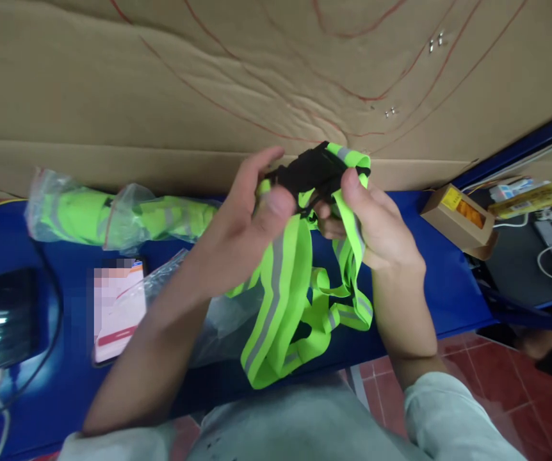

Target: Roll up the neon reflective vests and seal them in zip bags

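Observation:
A neon-yellow reflective strap harness (276, 301) with grey stripes hangs in loops from both hands over the blue table (430, 282). At its top is a black part (312, 169), perhaps a buckle or pouch; blur hides its exact kind. My left hand (257, 211) grips the left end of this black part, thumb across its lower edge. On the other side, my right hand (369, 214) pinches a strap beside the black part, its thumb on top and fingers curled behind. The lower loops dangle near the table's front edge.
Bagged neon-yellow harnesses (113, 218) lie along the back left. A phone (120, 310), a clear plastic bag (228, 320) and a dark glossy device (2, 320) with a cable are on the table. Cardboard (113, 83) stands behind; a small box (458, 218) sits right.

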Demonstrator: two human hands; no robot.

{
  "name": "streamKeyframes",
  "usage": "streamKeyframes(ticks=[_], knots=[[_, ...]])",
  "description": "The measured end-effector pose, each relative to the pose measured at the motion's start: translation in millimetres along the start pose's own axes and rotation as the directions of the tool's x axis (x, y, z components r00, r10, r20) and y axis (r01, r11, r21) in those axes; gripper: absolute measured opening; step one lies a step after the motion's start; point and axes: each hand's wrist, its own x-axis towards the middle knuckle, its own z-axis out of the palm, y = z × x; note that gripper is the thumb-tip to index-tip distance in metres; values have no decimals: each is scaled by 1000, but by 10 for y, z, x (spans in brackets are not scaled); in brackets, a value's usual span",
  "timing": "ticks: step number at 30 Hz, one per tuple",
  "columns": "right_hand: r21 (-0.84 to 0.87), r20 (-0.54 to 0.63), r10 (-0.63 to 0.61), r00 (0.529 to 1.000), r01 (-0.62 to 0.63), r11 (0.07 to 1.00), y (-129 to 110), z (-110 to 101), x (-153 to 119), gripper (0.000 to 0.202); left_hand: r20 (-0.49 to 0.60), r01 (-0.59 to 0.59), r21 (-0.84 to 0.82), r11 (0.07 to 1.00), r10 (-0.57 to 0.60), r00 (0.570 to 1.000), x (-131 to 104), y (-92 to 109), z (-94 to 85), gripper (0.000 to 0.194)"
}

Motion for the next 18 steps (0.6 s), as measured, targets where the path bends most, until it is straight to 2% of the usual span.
streamKeyframes(ticks=[1,3,4,6,8,9,10,12,14,16,18], knots=[[-1,-37,8,999,-9,1000,25,7,27,54,43,-17,27,999,16,999,-13,-16,9,74],[33,-71,-14,997,17,999,51,44,54,56,95,12,-46,999,-7,995,-42,-48,82,81],[57,-96,-39,995,44,997,52,74,53,53,77,46,-93,995,-39,996,-60,-69,145,82],[34,-220,-122,968,133,991,34,141,29,43,-19,110,-201,973,-117,993,-96,-118,299,76],[-127,-307,-219,926,189,974,0,178,-9,36,-94,158,-347,924,-202,975,-124,-160,427,70],[-214,-281,-248,927,191,958,-18,172,-26,35,-103,175,-422,890,-239,965,-130,-171,461,68],[-275,-205,-250,946,189,943,-34,147,-38,37,-99,188,-484,855,-267,959,-130,-173,471,66],[-306,26,-188,982,186,934,-60,49,-49,38,-79,195,-551,812,-283,956,-115,-154,424,61],[-255,232,-153,961,211,944,-72,-75,-40,29,-63,190,-545,816,-265,962,-94,-122,334,55],[-170,363,-150,920,224,960,-67,-172,-24,23,-31,200,-538,819,-256,966,-82,-93,261,58],[-62,403,-153,903,194,979,-48,-204,-11,17,24,232,-569,789,-266,964,-83,-73,239,71]])
